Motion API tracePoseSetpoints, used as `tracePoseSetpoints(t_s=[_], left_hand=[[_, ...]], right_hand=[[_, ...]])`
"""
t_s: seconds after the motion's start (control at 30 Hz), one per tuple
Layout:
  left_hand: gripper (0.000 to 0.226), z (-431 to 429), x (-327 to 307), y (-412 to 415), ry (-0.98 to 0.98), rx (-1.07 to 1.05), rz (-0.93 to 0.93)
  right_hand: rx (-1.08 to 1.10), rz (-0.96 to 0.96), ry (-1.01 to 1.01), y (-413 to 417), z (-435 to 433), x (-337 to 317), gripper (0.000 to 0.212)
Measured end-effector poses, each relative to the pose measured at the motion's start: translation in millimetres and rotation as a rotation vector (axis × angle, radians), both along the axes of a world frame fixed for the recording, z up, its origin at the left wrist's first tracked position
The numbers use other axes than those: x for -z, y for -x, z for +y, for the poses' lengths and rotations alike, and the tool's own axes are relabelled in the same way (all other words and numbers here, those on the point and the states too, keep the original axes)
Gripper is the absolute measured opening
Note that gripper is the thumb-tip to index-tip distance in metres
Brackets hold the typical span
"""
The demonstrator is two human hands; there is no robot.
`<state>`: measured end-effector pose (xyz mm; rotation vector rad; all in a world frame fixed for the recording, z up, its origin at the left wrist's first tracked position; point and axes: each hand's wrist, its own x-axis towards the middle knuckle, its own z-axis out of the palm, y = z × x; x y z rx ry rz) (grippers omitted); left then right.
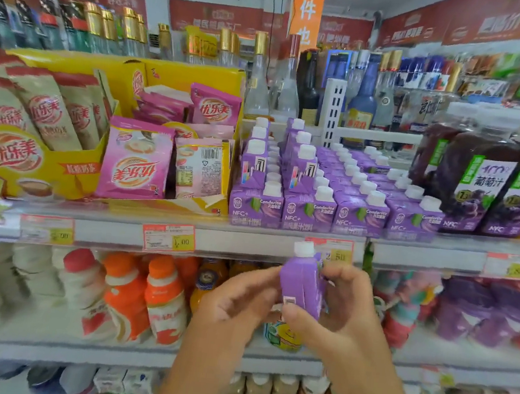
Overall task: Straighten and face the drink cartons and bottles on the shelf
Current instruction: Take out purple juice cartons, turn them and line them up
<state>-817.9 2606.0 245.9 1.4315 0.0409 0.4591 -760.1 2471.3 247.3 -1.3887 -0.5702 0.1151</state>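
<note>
A small purple drink carton (302, 281) with a white cap is held upright in front of the shelf edge, its back seam facing me. My right hand (341, 306) grips it from the right with the thumb under its lower corner. My left hand (240, 301) touches its left side with curled fingers. On the shelf (247, 244) above stand several rows of matching purple cartons (335, 210), front row facing out; two stacked columns (302, 159) at the left rear rise higher. Dark grape juice bottles (477, 186) stand to the right.
Yellow boxes with pink and beige milk tea sachets (133, 163) fill the shelf's left part. Orange and white bottles (143, 297) stand on the shelf below. Glass liquor bottles (284, 83) line the rear. Price tags (168, 237) hang on the shelf edge.
</note>
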Motion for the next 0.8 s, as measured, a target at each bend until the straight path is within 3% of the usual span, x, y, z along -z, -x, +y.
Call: tracePoseSetpoints(t_s=[0.03,0.13,0.2,0.33,0.5,0.63,0.73,0.8], left_hand=[[0.021,6,3,0,-0.021,-0.003,0.017],[0.049,17,14,1,-0.035,0.102,0.139],[0.054,20,16,4,0.016,0.185,0.194],[0.046,29,12,5,0.047,0.137,0.137],[0.041,38,8,7,0.08,0.198,0.116],[0.037,46,8,7,0.128,0.275,0.096],[0.04,45,6,5,0.098,0.249,0.069],[0.041,42,5,5,0.069,0.244,0.067]], right_hand=[[-0.039,0.041,-0.03,5,1,3,0.058],[-0.129,0.139,-0.061,20,6,15,0.065],[-0.105,0.145,-0.017,29,9,17,0.055],[0.121,-0.005,0.11,31,14,16,0.023],[0.18,-0.016,0.073,24,13,15,0.039],[0.232,0.024,-0.007,19,15,17,0.036],[0.324,-0.112,0.204,20,20,15,0.026],[0.326,-0.144,0.304,22,23,12,0.032]])
